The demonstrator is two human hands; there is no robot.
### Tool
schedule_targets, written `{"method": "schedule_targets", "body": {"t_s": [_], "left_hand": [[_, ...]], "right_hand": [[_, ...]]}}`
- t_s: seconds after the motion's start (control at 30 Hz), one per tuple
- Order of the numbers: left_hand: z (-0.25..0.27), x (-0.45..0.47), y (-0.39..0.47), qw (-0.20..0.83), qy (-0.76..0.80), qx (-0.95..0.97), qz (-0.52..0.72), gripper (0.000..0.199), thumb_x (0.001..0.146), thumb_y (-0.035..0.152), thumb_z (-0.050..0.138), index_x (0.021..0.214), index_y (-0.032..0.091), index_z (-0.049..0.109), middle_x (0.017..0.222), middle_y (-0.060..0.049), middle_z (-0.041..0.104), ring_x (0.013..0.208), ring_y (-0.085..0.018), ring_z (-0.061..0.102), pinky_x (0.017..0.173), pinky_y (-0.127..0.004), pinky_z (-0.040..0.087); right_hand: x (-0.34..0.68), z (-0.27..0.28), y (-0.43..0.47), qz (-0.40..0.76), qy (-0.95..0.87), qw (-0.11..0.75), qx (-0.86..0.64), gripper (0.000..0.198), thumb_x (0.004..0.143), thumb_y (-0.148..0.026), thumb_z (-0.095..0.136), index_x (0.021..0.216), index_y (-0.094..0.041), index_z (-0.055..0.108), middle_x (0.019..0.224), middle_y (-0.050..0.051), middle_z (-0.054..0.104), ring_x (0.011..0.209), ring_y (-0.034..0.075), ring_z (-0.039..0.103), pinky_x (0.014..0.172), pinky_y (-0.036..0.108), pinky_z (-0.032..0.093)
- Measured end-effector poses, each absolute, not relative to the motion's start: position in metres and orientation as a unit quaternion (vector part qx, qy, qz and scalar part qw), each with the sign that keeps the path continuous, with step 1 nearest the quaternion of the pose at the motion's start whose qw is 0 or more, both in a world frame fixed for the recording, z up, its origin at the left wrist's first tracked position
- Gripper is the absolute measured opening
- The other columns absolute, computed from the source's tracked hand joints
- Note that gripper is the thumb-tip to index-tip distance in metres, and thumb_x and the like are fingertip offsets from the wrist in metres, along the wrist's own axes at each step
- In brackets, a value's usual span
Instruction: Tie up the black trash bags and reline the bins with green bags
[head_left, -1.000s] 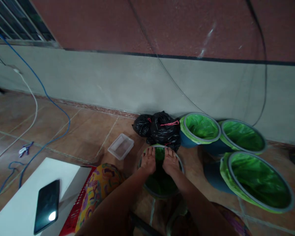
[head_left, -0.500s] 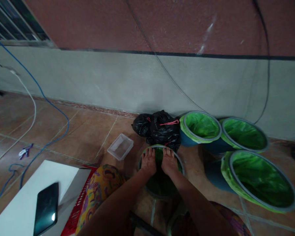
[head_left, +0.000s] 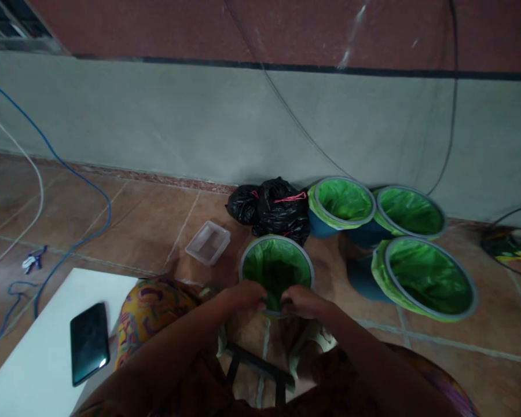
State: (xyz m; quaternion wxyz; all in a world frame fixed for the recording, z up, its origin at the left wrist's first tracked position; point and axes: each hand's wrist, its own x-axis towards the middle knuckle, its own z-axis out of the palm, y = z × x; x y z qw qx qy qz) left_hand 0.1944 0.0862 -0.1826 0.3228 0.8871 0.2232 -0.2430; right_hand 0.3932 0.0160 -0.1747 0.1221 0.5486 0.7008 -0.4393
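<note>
Between my knees stands a round trash bin with a grey rim, lined with a green garbage bag. At the left of its near edge, my left hand curls its fingers over the rim. My right hand grips the same near edge a little to the right, fingers bent inward. Both hands close on the rim where the bag folds over it; the fingertips are dark and partly hidden. The bag's lower part is in shadow.
Three similar lined bins stand at the right. Knotted black garbage bags lie by the wall. A clear plastic container is on the tiles. At left are a phone on a white surface, keys and a blue cable.
Both hands have moved from the bin's far rim to its near rim, and their flat fingers have curled. The view has shifted slightly, showing more floor at the right.
</note>
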Motion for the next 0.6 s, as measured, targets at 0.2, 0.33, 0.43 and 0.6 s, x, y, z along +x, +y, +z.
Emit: {"method": "schedule_targets", "body": {"t_s": [0.2, 0.33, 0.43, 0.6], "left_hand": [[-0.192, 0.202, 0.077, 0.302, 0.206, 0.898, -0.245, 0.025, 0.078, 0.024, 0.066, 0.101, 0.024, 0.076, 0.100, -0.008, 0.075, 0.097, -0.026, 0.068, 0.081, -0.032, 0.052], [-0.200, 0.207, 0.075, 0.275, 0.198, 0.902, -0.268, 0.025, 0.078, 0.023, 0.064, 0.100, 0.023, 0.076, 0.097, -0.008, 0.075, 0.095, -0.025, 0.069, 0.079, -0.031, 0.052], [-0.203, 0.207, 0.075, 0.268, 0.197, 0.903, -0.272, 0.026, 0.077, 0.024, 0.064, 0.101, 0.020, 0.075, 0.096, -0.010, 0.075, 0.093, -0.027, 0.069, 0.077, -0.034, 0.054], [-0.205, 0.207, 0.073, 0.269, 0.205, 0.901, -0.273, 0.025, 0.077, 0.023, 0.063, 0.099, 0.023, 0.076, 0.094, -0.009, 0.075, 0.092, -0.026, 0.069, 0.076, -0.033, 0.054]], "right_hand": [[0.395, -0.187, 0.008, -0.396, 0.724, 0.127, 0.551, 0.029, 0.075, -0.026, 0.065, 0.101, -0.019, 0.075, 0.101, 0.008, 0.074, 0.093, 0.021, 0.066, 0.073, 0.024, 0.041], [0.394, -0.197, 0.006, -0.383, 0.734, 0.137, 0.544, 0.025, 0.073, -0.022, 0.065, 0.094, -0.018, 0.077, 0.097, 0.009, 0.075, 0.093, 0.024, 0.067, 0.072, 0.025, 0.042], [0.393, -0.199, 0.006, -0.385, 0.733, 0.143, 0.542, 0.025, 0.072, -0.019, 0.062, 0.091, -0.018, 0.078, 0.094, 0.010, 0.076, 0.092, 0.025, 0.068, 0.070, 0.026, 0.043], [0.389, -0.198, 0.006, -0.388, 0.727, 0.153, 0.545, 0.029, 0.073, -0.015, 0.058, 0.093, -0.019, 0.078, 0.095, 0.010, 0.076, 0.092, 0.026, 0.069, 0.069, 0.026, 0.044]]}}
